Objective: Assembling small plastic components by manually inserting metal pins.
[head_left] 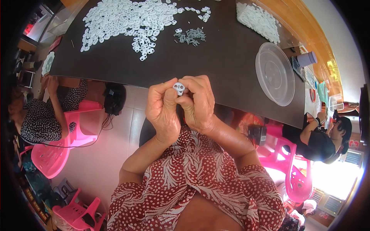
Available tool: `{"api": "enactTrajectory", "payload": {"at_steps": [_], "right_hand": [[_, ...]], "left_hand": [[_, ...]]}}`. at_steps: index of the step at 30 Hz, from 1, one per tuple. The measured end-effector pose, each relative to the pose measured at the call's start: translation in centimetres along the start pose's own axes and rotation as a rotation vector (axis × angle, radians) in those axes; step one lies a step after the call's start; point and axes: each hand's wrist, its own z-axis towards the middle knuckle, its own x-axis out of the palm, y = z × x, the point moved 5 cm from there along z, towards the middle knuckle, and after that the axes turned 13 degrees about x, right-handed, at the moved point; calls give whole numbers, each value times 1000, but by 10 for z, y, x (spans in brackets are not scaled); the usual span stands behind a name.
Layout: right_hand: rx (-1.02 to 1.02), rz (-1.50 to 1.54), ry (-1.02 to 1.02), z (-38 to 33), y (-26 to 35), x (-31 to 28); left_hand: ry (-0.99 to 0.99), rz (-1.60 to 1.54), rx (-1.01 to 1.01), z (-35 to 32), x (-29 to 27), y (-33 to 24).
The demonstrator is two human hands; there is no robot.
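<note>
Close to the table's near edge, both my hands meet around one small white plastic piece (179, 88) with holes in it. My left hand (163, 109) pinches it from the left between thumb and fingers. From the right, my right hand (198, 102) grips it with thumb and bent forefinger. The fingers cover part of the piece. Farther off on the table lies a large spread of similar white plastic pieces (123, 19). To its right is a small heap of grey pins (190, 36).
The dark table (216, 65) carries a clear round lid (274, 75) at right and a clear tub of white pieces (258, 21) at the back right. A purple cup (307, 59) stands beyond. People sit at both sides, near pink chairs (52, 156).
</note>
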Motion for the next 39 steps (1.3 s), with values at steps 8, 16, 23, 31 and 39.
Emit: {"api": "enactTrajectory", "payload": {"at_steps": [8, 16, 23, 31, 39], "right_hand": [[-2, 46, -64, 0, -8, -16], [-25, 80, -143, 4, -9, -37], [-19, 60, -218, 6, -25, -56], [36, 89, -248, 23, -28, -80], [71, 9, -159, 18, -26, -88]], "left_hand": [[87, 28, 54, -3, 15, -3], [166, 169, 219, -6, 39, -5], [233, 311, 268, -7, 65, 5], [197, 247, 216, 1, 89, 10], [250, 161, 9, -3, 84, 6]]}}
